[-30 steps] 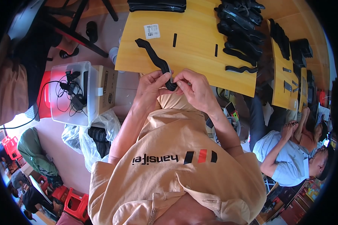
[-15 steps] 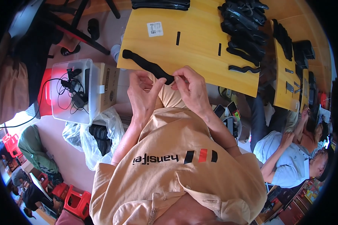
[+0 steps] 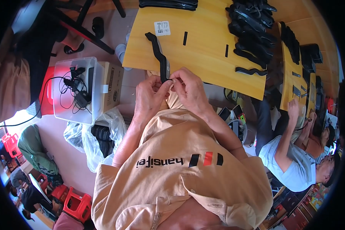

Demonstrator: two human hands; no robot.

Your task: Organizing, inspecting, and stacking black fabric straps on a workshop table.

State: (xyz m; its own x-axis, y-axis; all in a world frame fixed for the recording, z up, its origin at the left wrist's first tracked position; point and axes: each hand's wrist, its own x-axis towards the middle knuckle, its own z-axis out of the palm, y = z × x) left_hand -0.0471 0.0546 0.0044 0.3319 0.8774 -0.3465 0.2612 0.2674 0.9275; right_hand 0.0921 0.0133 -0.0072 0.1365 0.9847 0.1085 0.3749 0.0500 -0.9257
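Note:
A long, wavy black strip (image 3: 160, 55), soft-looking with a paler grey side, stretches from my fingers over the near edge of the yellow table (image 3: 203, 63). Its exact kind does not show. My left hand (image 3: 148, 97) pinches its near end between thumb and fingers. From the other side, the fingertips of my right hand (image 3: 191, 90) close on the same end, meeting the left thumb. The far end of the strip points away over the tabletop. Whatever small part lies between the fingertips is hidden.
Several similar black pieces (image 3: 251, 38) are piled at the table's right, and a flat black stack (image 3: 168, 4) lies at its far edge. A white label (image 3: 162, 28) is on the tabletop. To my left stands a clear bin (image 3: 57, 92) of cables. A co-worker (image 3: 287, 161) sits at right.
The strip has swung from slanting leftward to pointing nearly straight away, turned more on edge. My hands have drawn closer together at its near end. The co-worker's arm at right has lifted toward the other table.

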